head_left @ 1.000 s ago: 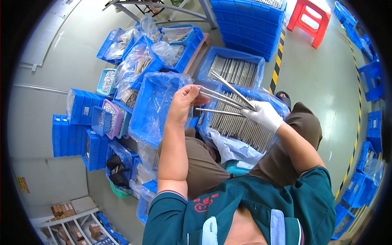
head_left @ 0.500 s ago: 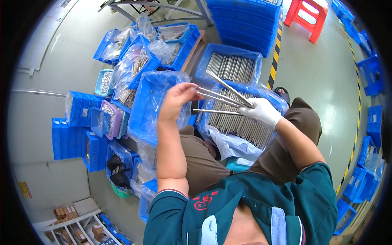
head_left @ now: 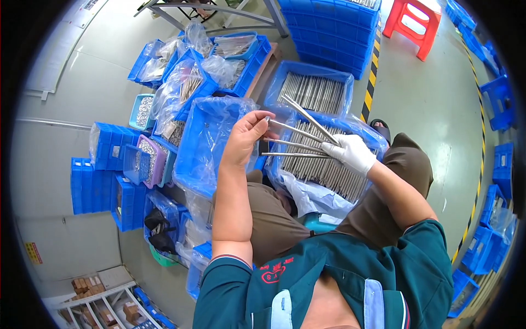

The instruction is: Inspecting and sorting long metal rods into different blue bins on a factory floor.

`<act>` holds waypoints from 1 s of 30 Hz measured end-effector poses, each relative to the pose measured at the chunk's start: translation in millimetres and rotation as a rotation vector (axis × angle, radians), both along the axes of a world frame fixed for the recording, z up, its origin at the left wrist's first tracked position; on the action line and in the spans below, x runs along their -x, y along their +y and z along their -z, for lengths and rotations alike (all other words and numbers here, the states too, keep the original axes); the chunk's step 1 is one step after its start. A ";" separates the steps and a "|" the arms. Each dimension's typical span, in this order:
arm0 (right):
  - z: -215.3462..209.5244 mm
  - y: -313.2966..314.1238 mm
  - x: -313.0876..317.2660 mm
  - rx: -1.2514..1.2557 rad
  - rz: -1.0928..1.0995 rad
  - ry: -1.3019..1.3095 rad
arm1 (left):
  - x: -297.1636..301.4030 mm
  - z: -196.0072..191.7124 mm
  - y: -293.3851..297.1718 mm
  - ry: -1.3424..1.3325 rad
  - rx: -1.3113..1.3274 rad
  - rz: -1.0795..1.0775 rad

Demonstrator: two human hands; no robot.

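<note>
In the head view, a fan of rods [head_left: 310, 119] is held over the bin [head_left: 377, 142] by the gloved right hand [head_left: 350, 156], which is closed around their right ends. One rod's tip appears pinched by the bare left hand [head_left: 249, 134], at the bin's left side. Rods seem to be being handled singly by the tip; for the next move, a steady right-hand grip is called for.
</note>
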State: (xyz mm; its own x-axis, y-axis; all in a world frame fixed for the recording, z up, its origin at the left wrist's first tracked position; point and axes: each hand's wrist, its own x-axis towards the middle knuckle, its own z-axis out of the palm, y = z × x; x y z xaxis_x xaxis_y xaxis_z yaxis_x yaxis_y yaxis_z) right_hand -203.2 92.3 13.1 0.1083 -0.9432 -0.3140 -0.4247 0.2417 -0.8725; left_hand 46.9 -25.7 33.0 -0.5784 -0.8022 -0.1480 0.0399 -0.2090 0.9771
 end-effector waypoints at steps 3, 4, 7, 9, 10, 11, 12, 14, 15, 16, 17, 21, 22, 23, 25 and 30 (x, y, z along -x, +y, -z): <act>7.1 1.2 0.4 0.174 -0.017 0.142 | -0.1 -1.9 0.4 -0.026 -0.044 0.015; 9.6 1.8 0.6 0.336 -0.033 0.251 | 0.5 -1.5 0.1 -0.043 -0.044 0.004; 3.0 2.0 -0.1 0.319 -0.025 0.316 | 2.8 -1.1 2.0 -0.040 0.025 -0.014; 6.0 1.3 1.0 0.311 -0.029 0.308 | 6.3 -1.6 3.6 -0.017 0.095 -0.018; 7.1 1.1 1.4 0.304 -0.035 0.300 | 7.4 -1.7 4.1 0.011 0.101 -0.022; 7.1 1.3 1.3 0.303 -0.034 0.300 | 7.4 -1.8 4.5 0.039 0.107 -0.027; 6.9 1.4 1.0 0.260 -0.032 0.258 | 5.9 -0.8 3.4 0.038 0.106 -0.027; 6.7 2.0 0.3 0.216 -0.030 0.216 | 2.0 0.8 0.0 0.026 0.080 0.016; 6.7 2.7 -0.2 0.262 -0.018 0.227 | 1.5 1.1 -0.4 0.026 0.080 0.016; 6.6 3.1 -0.6 0.309 -0.006 0.237 | 1.0 1.3 -0.6 0.022 0.073 0.023; 5.8 2.8 -0.9 0.308 -0.006 0.237 | 1.1 0.9 -0.5 0.018 0.065 0.030; 4.8 3.2 -1.8 0.266 -0.019 0.257 | 1.3 -0.7 0.7 0.050 0.025 0.013; 5.4 3.6 -2.0 0.271 -0.028 0.254 | 0.7 -0.1 0.2 0.043 0.028 0.006; 4.6 3.8 -2.2 0.270 -0.027 0.254 | 0.8 0.0 0.5 0.035 0.030 -0.001; 2.4 4.2 -2.8 0.298 -0.015 0.277 | 1.5 -0.1 1.5 0.053 0.035 -0.005; 4.3 5.6 -2.5 0.305 -0.008 0.261 | 1.8 0.1 1.4 0.110 0.053 0.015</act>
State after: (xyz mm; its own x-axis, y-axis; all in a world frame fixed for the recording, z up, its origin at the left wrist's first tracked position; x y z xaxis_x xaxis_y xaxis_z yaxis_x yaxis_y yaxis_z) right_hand -200.7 97.9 8.8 0.0694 -0.9969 -0.0371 -0.6424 -0.0162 -0.7662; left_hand 45.0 -24.3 32.9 -0.6006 -0.7985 -0.0409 0.1445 -0.1587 0.9767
